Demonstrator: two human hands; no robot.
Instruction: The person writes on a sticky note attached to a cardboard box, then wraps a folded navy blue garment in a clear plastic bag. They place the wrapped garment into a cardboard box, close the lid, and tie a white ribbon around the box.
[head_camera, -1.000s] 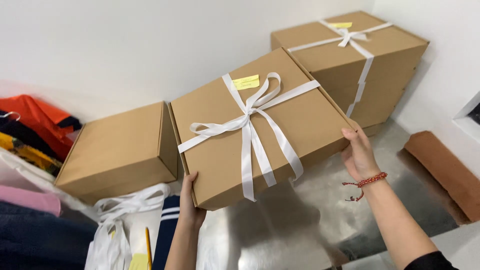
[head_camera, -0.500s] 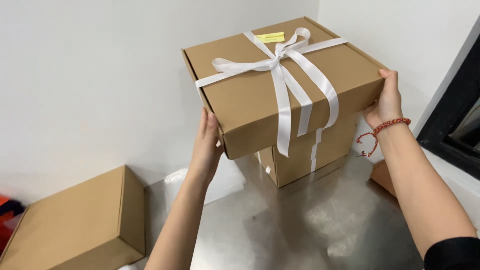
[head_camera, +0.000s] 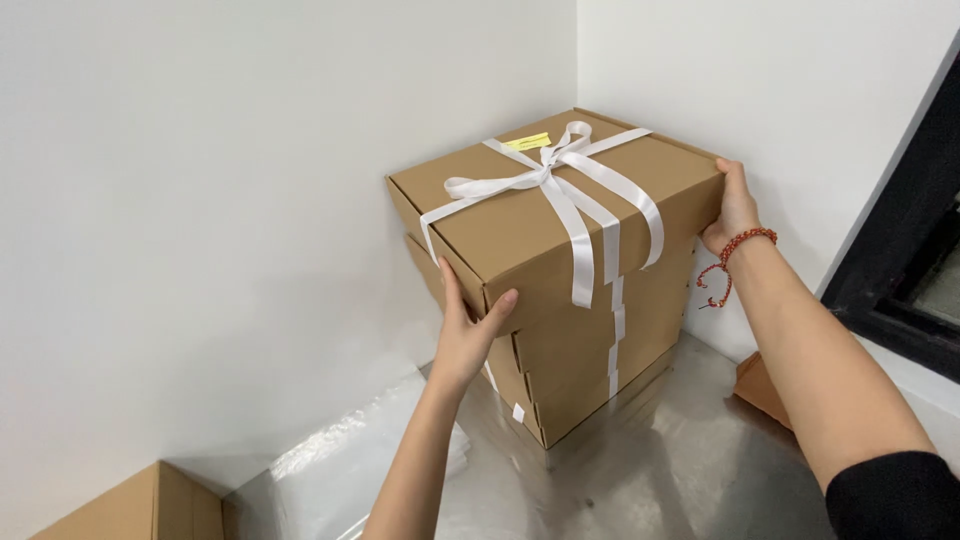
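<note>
Both hands are gripping the top box (head_camera: 520, 225) — a brown cardboard box tied with a white ribbon (head_camera: 560, 185) in a bow, a small yellow sticky note (head_camera: 527, 142) lying on the lid just beside the bow. The left hand (head_camera: 468, 322) is pressing on the near-left corner of the top box, thumb on one face and fingers wrapping round onto the other. The right hand (head_camera: 735, 210) is clamping the far-right edge of the top box, thumb on the lid rim, the remaining fingers hidden behind the side — cannot tell how far they are curling. A red beaded bracelet (head_camera: 738, 250) is hanging on the right wrist.

The top box is sitting on a lower box (head_camera: 590, 370) of the same cardboard, slightly skewed over it, white ribbon running down its near corner too. Below the top box, the stack is standing on a shiny metal surface (head_camera: 660, 470) in the corner of white walls (head_camera: 220, 200). Well to the lower left of the top box, a plain cardboard box (head_camera: 140, 505) is showing at the frame edge. Right of the top box, a dark window frame (head_camera: 905, 260) is showing.
</note>
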